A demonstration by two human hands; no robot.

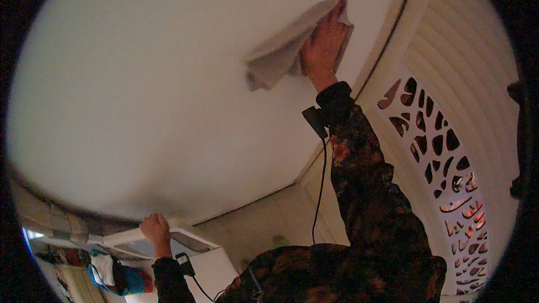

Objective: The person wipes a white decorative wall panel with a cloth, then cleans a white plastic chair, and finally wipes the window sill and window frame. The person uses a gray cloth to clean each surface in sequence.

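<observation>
Against the broad white panel (147, 92) my right hand (324, 46) presses a folded greyish cloth (280, 52), its fingers spread over the cloth's right end. The cloth's loose left part lies on the panel. Lower left, my left hand (156, 229) is curled at the panel's near edge, beside a white frame (198, 240); whether it grips the edge is unclear. Dark patterned sleeves cover both arms, and a small black device with a cable is at each wrist.
A ribbed cream surface with a white cut-out lattice (425, 134) runs along the right. At lower left are a blue and white bag or cloth bundle (122, 275) and other items. Black cables (321, 193) hang from the wrist devices.
</observation>
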